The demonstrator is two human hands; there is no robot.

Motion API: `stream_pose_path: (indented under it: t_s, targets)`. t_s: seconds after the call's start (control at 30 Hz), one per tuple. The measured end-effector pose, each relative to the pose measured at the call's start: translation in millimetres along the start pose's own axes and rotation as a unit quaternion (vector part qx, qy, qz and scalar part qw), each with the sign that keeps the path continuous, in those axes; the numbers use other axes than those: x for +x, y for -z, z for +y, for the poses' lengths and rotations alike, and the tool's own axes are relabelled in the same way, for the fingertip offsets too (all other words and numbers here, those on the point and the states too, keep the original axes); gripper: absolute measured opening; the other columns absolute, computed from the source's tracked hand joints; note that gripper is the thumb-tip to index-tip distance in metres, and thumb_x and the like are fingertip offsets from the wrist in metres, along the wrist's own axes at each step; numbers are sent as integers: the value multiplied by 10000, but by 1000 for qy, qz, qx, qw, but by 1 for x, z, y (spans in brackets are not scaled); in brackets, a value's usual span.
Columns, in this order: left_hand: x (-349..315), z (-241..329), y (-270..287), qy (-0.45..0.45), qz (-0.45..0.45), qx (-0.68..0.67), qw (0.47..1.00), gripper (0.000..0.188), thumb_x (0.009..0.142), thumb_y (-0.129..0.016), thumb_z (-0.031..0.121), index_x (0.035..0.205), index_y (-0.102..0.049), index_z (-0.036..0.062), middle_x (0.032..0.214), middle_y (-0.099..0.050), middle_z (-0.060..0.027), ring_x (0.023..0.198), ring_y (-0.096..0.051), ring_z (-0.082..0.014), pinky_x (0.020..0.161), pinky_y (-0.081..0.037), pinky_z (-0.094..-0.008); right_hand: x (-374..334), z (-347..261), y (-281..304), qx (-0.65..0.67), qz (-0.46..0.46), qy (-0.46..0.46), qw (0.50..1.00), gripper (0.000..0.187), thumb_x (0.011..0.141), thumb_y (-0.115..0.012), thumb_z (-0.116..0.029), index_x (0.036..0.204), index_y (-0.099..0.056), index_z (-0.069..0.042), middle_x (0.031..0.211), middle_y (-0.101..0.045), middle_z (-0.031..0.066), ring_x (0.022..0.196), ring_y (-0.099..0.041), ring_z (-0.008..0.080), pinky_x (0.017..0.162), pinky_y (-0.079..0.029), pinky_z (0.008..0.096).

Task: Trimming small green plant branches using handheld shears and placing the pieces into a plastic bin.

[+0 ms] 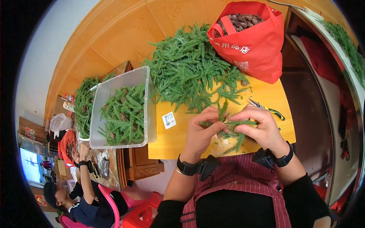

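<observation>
Striped apron (243, 171) nearest, up against the near edge of the yellow table (175, 146). Left hand (207, 129) and right hand (260, 125) both pinch green sprigs (238, 141), fingers narrow, just above the table's near side. Pliers (276, 113) lie just beyond right hand. Sprig pile (186, 68) crowds far middle; red bag (262, 51) of brown cones (243, 21) stands far right. Clear bin (151, 123), holding sprigs and cones, crowds left edge; white label (169, 120) sits between it and left hand.
</observation>
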State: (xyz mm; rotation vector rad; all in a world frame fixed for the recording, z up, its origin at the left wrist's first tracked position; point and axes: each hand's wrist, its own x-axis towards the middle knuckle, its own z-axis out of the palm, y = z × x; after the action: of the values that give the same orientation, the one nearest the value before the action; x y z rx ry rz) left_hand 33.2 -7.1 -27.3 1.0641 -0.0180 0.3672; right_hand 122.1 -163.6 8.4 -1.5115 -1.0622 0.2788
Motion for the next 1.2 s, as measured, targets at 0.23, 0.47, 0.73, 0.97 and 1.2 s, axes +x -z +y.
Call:
stream_pose_path:
  t_s: [0.23,0.47,0.73,0.97,1.2]
  targets:
    - [-2,-4,5,80,-19,-54,995,414,706,-645,-42,1092,-518,38,868,-571,-76,683,-609,-198,537,-510,-274,-1,5,-4,27,29,19,999,96,707,-635,-58,789,-610,-14,721,-519,36,713,-505,145,689,-392,252]
    - [1,6,-1,130,-26,-3,991,492,654,-641,-104,1102,-481,21,774,-537,-55,594,-609,-183,439,-477,-226,-6,3,-1,181,-26,-111,977,335,728,-655,-97,1025,-517,-28,747,-467,-25,704,-444,64,659,-364,208]
    - [9,11,-8,173,-54,28,983,511,624,-661,-95,1065,-443,42,692,-475,-19,584,-598,-164,438,-473,-230,-8,6,3,238,-42,-144,959,360,732,-659,-100,1054,-510,-34,754,-469,-46,716,-448,51,659,-359,197]
    - [7,5,-15,203,-63,19,977,437,616,-694,-62,984,-474,24,774,-491,-12,652,-596,-141,538,-489,-221,-7,4,4,292,-72,-203,932,245,751,-633,-61,978,-545,-30,850,-521,-15,766,-488,62,720,-384,207]
    - [-12,2,-21,80,-47,181,979,438,634,-688,-40,1002,-475,65,957,-495,4,687,-531,-77,589,-430,-160,-9,3,6,366,5,-256,895,210,784,-591,-21,973,-500,-39,951,-537,20,890,-523,103,809,-416,236]
